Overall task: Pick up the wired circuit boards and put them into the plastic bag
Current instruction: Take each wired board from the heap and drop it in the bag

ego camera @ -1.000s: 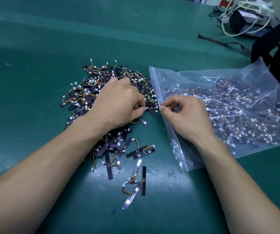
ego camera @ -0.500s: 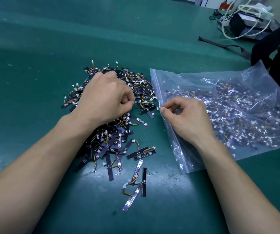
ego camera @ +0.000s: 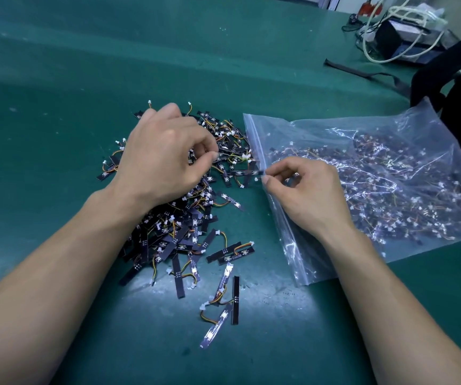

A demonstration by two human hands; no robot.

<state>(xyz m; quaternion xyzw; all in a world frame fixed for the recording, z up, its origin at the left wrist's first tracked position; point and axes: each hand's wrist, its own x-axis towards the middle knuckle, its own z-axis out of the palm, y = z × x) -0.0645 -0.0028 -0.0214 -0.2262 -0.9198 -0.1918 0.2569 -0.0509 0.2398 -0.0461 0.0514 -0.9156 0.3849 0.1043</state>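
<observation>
A green tabletop carries a heap of circuit boards, small black strips trailing orange and yellow leads, lying about the middle. Just to the right of the heap is a clear plastic bag, already holding a good many of the same boards, with its open zip edge facing the heap. The person's left hand sits on top of the heap with fingers curled, thumb and forefinger pinching a thin wire that runs off toward some white plugs. The right hand rests on the bag near its mouth, fingers curled too. Its thumb and forefinger nip the end of one board (it is blurred, so little more can be made out) right at the bag's edge. A few loose boards lie apart from the heap toward the near edge. At the far right corner sits a black box draped in white cable, with a black strap lying close by
</observation>
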